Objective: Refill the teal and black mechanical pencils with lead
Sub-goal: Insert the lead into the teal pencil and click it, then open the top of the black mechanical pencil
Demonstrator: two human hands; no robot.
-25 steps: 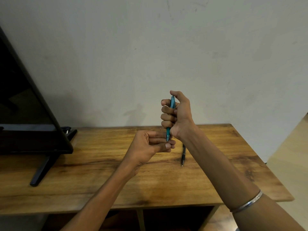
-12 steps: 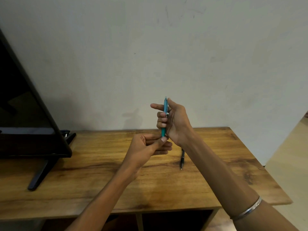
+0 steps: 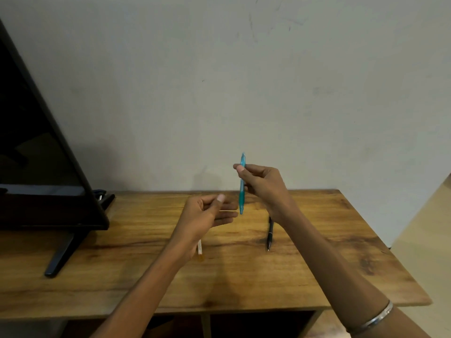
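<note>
My right hand [image 3: 264, 185] is shut on the teal mechanical pencil [image 3: 241, 191], pinching its upper part between thumb and fingers. The pencil hangs nearly upright above the wooden table [image 3: 329, 264], tip down. My left hand [image 3: 207, 215] hovers just left of the tip, apart from it, fingers loosely spread, thumb raised, with nothing visible in it. The black mechanical pencil [image 3: 269, 234] lies on the table behind my right wrist. A thin clear lead tube with an orange end [image 3: 200, 251] shows under the heel of my left hand; I cannot tell whether they touch.
A black TV screen [image 3: 36, 167] fills the left side, its stand leg [image 3: 61, 254] reaching toward the front edge. A plain wall rises right behind the table. The table's right edge drops off to the floor [image 3: 427, 228]. A metal bangle [image 3: 373, 319] circles my right forearm.
My left hand has let go of the pencil's tip, opened and drawn back to the left. My right hand shifted from a full grip to a fingertip pinch. The lead tube has come into sight.
</note>
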